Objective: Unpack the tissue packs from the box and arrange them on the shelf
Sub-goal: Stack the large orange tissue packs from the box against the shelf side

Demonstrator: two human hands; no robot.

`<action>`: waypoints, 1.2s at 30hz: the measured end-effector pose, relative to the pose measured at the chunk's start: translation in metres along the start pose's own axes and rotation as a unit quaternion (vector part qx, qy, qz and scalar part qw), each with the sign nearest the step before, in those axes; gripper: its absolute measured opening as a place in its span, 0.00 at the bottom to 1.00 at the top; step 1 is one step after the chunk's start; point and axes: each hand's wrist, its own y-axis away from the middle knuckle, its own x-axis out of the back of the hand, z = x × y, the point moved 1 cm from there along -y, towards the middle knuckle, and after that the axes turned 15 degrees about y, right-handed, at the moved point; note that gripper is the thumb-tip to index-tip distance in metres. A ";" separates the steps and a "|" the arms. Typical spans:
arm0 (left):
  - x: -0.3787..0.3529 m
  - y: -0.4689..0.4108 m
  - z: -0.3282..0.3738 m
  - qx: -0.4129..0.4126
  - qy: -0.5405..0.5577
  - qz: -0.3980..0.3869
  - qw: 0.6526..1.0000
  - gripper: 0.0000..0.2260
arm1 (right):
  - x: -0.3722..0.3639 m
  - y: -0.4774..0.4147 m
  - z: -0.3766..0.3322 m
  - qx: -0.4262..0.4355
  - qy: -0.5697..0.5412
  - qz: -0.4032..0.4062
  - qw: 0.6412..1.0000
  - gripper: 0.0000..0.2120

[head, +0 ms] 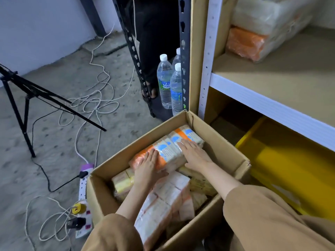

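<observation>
Currently, head view: the box (226, 142) is sitting open on the concrete floor, its far right corner just beside the shelf (272, 75) post. The top pack (172, 151) is lying slantwise across the far half of the box, resting on the packs beneath it and showing orange bands and blue marks through the wrap. The left hand (150, 165) is lying flat on the pack's near-left orange end, fingers straight and together, thumb running along the pack's near side. The right hand (194, 154) is pressing flat on the pack's top towards its right part, fingers straight and slightly spread; its thumb is mostly hidden. Neither hand is closing round the pack: both are lying open on the wrapping. A second pack (163, 205) is leaning in the near half of the box, between the forearms, and a yellowish pack (123, 182) is lying at the left wall. Shelved packs (262, 28) are sitting at the back of the shelf board. A yellow bin (290, 160) is standing under that board. Three bottles (165, 78) are standing behind the box. A tripod (21, 98), cables (94, 98) and a power strip (83, 187) are occupying the floor to the left.
</observation>
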 end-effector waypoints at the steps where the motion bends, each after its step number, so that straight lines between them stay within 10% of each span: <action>1: -0.003 -0.002 -0.001 0.000 0.003 0.001 1.000 0.43 | -0.002 -0.007 0.002 0.004 0.012 -0.005 1.000 0.34; 23: 0.041 0.032 0.036 -0.052 -0.108 -0.027 0.992 0.30 | 0.027 0.010 0.010 0.036 0.018 -0.029 0.999 0.31; 36: 0.142 0.126 0.094 -0.162 -0.143 0.137 0.967 0.26 | 0.154 0.114 0.007 0.003 0.071 0.129 0.989 0.26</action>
